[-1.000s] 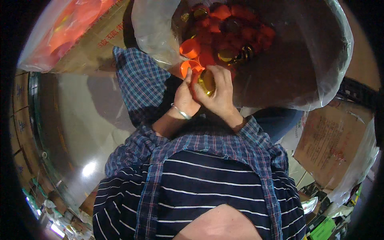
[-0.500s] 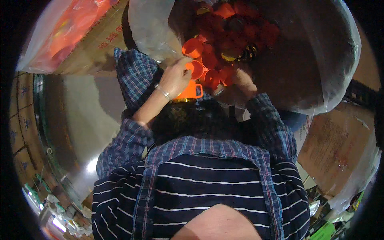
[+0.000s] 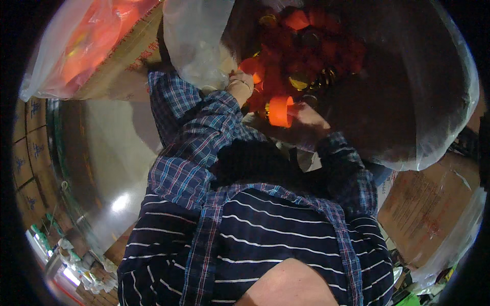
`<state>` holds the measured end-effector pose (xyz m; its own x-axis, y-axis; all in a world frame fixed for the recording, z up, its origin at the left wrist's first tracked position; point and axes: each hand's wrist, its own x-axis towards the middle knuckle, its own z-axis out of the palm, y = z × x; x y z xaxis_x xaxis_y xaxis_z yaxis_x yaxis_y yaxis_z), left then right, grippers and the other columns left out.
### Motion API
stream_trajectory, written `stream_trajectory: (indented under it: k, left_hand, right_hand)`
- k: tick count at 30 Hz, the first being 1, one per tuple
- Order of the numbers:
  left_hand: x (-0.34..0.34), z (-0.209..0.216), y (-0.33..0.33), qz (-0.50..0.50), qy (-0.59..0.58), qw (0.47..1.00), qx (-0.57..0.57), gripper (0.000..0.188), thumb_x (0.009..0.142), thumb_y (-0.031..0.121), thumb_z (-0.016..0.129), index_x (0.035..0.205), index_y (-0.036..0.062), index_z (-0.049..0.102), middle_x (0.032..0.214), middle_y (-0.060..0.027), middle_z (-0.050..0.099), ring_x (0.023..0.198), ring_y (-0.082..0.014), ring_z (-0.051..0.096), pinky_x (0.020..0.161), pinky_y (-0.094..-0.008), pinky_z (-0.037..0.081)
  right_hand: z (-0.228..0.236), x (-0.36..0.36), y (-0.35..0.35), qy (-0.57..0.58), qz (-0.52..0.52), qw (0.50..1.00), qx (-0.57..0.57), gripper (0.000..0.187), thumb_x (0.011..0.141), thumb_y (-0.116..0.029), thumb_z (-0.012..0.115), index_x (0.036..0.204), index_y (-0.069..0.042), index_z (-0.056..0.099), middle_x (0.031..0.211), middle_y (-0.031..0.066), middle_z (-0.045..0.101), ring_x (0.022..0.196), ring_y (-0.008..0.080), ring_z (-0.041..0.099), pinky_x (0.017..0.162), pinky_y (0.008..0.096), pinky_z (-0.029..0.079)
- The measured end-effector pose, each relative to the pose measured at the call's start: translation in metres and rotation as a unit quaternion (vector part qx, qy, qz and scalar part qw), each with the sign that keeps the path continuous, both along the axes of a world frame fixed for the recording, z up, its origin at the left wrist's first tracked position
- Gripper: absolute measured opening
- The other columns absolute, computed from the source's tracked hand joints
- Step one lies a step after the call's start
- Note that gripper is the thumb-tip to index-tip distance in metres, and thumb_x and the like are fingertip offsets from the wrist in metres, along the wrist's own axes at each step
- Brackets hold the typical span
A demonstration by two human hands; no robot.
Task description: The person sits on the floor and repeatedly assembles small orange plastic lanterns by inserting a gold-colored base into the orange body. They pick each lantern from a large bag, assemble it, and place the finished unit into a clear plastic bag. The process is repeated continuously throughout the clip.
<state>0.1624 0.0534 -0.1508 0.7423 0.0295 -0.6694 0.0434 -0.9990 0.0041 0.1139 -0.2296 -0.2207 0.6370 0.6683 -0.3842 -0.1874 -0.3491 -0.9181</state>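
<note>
Fingers of right hand [image 3: 306, 120] hold orange cap [image 3: 279, 111], its open end facing right.

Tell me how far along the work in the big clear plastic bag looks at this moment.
Done: nothing visibly finished; no sorted pile shows. In hand: the left hand reaches into the large clear plastic bag, and an orange cylindrical plastic piece sits by the right hand; the grip itself is unclear. Left: the heap of red, orange and gold plastic pieces in the bag looks large.
</note>
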Motion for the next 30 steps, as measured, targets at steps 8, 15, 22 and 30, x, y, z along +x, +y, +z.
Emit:
stream_trajectory:
  k: [8,15,22,30]
  left_hand:
    - [-0.005,0.019,-0.002,-0.012,-0.039,0.999,-0.031,0.03,0.092,0.013,0.051,0.113,0.0028,0.07,0.115,-0.0196,0.068,0.108,-0.038,0.065,0.086,-0.0464,0.055]
    - [-0.021,0.057,0.011,0.04,-0.152,0.984,-0.088,0.027,0.089,0.012,0.054,0.111,0.0037,0.067,0.122,-0.0192,0.06,0.1,-0.0373,0.067,0.086,-0.0477,0.054]
    - [-0.085,0.159,0.023,-0.008,-0.374,0.834,-0.405,0.025,0.08,0.01,0.071,0.103,-0.0001,0.065,0.106,-0.0172,0.059,0.092,-0.0329,0.062,0.081,-0.039,0.051]
    - [-0.148,0.339,0.117,0.032,-0.508,0.773,-0.378,0.024,0.076,0.016,0.072,0.096,0.0046,0.064,0.093,-0.0108,0.056,0.083,-0.0283,0.057,0.07,-0.0321,0.047]
  right_hand:
    - [-0.007,-0.031,0.038,-0.116,-0.111,0.987,-0.002,0.036,0.092,-0.015,0.059,0.127,-0.003,0.059,0.119,0.0077,0.063,0.108,0.0197,0.059,0.092,0.0313,0.048]
    - [-0.004,-0.026,0.056,0.134,-0.127,0.98,0.076,0.03,0.097,-0.014,0.053,0.125,-0.004,0.055,0.119,0.0076,0.061,0.11,0.0244,0.057,0.093,0.0337,0.047]
    - [0.017,-0.022,0.067,0.016,-0.091,0.996,0.006,0.02,0.096,-0.014,0.055,0.113,-0.002,0.057,0.105,0.0069,0.061,0.097,0.0221,0.057,0.083,0.0335,0.046]
    - [0.011,-0.009,0.066,-0.027,-0.094,0.995,-0.015,0.014,0.096,-0.013,0.056,0.1,0.0,0.059,0.088,0.006,0.062,0.082,0.0195,0.057,0.072,0.0332,0.045]
